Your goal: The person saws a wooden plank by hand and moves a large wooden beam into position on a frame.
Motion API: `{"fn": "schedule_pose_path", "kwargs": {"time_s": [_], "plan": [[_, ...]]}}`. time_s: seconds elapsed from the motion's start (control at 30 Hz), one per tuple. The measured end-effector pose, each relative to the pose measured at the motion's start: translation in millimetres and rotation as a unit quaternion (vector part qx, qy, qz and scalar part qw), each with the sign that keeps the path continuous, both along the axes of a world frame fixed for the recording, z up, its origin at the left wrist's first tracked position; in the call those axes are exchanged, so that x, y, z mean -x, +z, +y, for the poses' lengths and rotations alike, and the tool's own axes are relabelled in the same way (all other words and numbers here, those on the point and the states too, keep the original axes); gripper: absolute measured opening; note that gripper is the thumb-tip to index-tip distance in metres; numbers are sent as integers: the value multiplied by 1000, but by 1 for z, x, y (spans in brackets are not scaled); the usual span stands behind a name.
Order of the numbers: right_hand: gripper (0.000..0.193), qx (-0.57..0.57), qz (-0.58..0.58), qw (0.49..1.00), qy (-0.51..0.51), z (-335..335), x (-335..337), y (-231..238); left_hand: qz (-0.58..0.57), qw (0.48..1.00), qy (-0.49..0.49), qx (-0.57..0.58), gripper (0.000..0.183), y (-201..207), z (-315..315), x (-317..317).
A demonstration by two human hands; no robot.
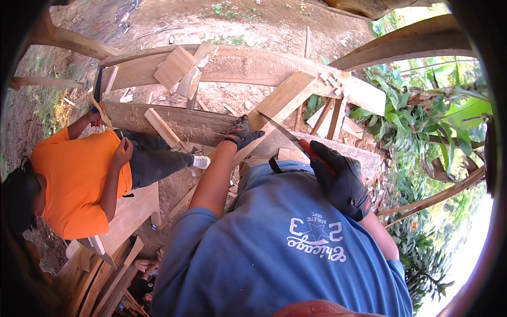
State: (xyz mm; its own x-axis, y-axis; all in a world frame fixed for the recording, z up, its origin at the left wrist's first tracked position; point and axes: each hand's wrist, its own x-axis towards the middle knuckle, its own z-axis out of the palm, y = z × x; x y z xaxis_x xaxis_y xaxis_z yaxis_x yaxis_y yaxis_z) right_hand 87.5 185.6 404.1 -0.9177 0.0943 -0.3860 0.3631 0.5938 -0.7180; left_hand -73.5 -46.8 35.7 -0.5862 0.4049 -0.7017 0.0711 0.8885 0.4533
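Note:
A pale, thick wooden beam [288,98] lies at a slant across the bench in front of me. My left hand [243,133], in a dark glove, grips its near left end, thumb stretched out along the wood. In my right hand [338,174], also gloved, is the red and black handle of a handsaw [285,132]. Its narrow-looking dark blade runs up and left from my fist and meets the beam just beyond my left hand. The blade shows almost edge-on, so its teeth cannot be made out.
A long plank bench [237,66] spans the front, bearing loose boards [174,67] and small offcuts [331,82]. To my left stands a person in an orange shirt [82,179], holding a thin wooden piece [101,112]. Leafy plants [406,111] grow on the right; timber [100,280] lies lower left.

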Motion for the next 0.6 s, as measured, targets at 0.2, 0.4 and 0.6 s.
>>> {"fn": "schedule_pose_path", "kwargs": {"time_s": [0.2, 0.4, 0.6], "plan": [[41, -6, -13, 1000, -13, -18, 24, -11, 142, 985, 57, -84, 100, -42, -19, -18], [37, -32, 14, 999, -25, -27, 48, -24, 22, 994, 55, -88, 96, 3, -21, 11], [33, -94, 47, 994, 14, -13, 66, -26, -10, 997, 41, -66, 116, 7, -26, 13]]}}
